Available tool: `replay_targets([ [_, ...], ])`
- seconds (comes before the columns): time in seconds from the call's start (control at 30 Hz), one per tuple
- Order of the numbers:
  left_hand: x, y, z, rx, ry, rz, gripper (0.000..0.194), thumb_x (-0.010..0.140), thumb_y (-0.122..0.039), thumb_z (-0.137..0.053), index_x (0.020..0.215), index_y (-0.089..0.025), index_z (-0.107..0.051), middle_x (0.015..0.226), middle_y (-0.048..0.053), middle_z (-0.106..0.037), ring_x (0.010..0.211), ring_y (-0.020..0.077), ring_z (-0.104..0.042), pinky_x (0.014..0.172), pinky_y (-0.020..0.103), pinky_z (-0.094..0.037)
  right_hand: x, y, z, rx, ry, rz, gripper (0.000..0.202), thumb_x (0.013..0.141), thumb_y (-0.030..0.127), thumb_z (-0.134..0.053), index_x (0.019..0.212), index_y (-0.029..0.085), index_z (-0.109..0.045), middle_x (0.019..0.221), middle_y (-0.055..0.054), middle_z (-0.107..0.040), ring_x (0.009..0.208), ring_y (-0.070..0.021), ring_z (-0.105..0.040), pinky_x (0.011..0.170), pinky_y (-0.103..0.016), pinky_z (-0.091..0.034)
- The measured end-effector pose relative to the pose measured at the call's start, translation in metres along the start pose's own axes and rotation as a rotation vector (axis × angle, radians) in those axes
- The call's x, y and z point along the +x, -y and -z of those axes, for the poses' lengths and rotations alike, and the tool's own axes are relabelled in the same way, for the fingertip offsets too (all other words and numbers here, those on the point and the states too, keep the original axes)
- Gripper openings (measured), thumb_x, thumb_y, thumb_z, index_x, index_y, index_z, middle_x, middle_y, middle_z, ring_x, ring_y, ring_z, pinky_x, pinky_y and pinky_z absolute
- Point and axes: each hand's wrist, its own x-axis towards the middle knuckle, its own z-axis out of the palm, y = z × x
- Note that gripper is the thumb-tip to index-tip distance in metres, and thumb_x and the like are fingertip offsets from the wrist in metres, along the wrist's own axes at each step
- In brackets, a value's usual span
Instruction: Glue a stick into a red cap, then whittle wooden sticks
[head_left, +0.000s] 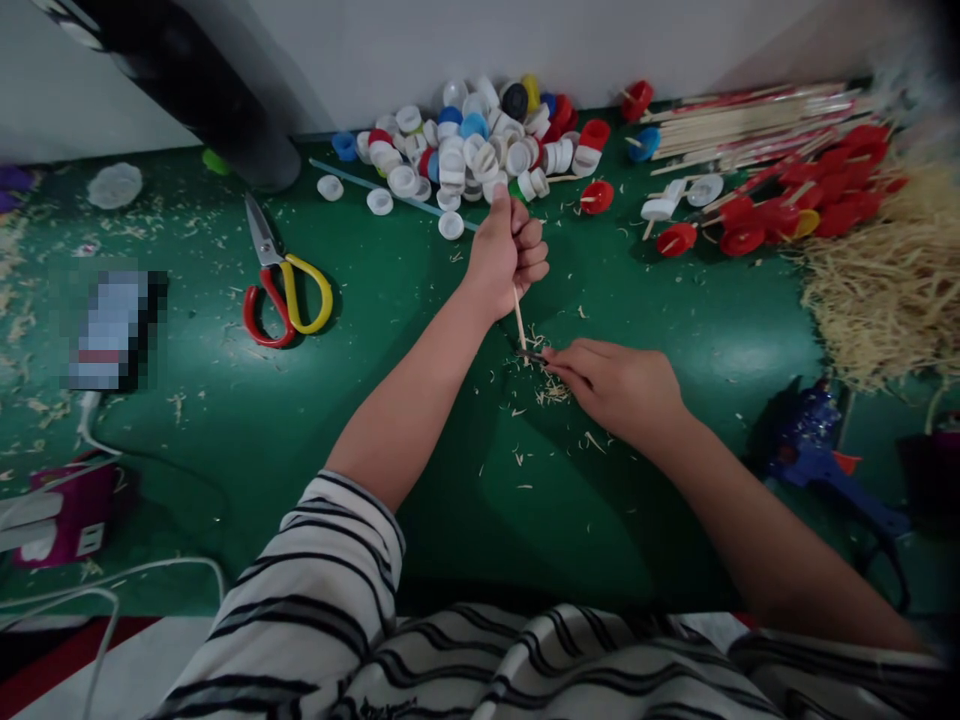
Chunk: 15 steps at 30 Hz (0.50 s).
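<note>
While shavings (pixel 555 390) flank the stick (pixel 519 318), caps (pixel 451 165) cluster.

"Where did the camera sit?"
"On the head, facing forward and down."
"How near?"
"Near, over the table (pixel 465 500): shirt (pixel 315 590) below, wall (pixel 360 50) above, left hand (pixel 505 248) and right hand (pixel 626 388) central."

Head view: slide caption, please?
Left hand grips a thin wooden stick; right hand holds a small blade at its end, shavings below.
</note>
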Motion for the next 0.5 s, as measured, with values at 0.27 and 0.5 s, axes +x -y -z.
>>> replay_targets([
  [0.27, 0.002, 0.002, 0.003, -0.032, 0.024, 0.002, 0.056, 0.107, -0.060, -0.053, 0.071, -0.020, -0.038, 0.054, -0.010, -0.025, 0.037, 0.0028, -0.021, 0.036, 0.015, -0.015, -0.005, -0.001, 0.002, 0.031, 0.001, -0.008, 0.025, 0.109, 0.034, -0.059, 0.108, 0.025, -0.082, 0.102, 0.001, -0.086, 0.080, -0.0140, -0.076, 0.054, -0.029, -0.034],
  [0.5, 0.005, -0.003, 0.004, -0.094, 0.024, -0.033, 0.057, 0.108, -0.057, -0.051, 0.069, -0.020, -0.035, 0.055, -0.010, -0.023, 0.037, 0.0031, -0.021, 0.035, 0.014, -0.015, -0.018, -0.003, 0.004, -0.015, -0.056, 0.050, 0.020, 0.108, 0.031, -0.064, 0.106, 0.025, -0.083, 0.093, 0.003, -0.084, 0.079, -0.0120, -0.077, 0.056, -0.028, -0.040],
])
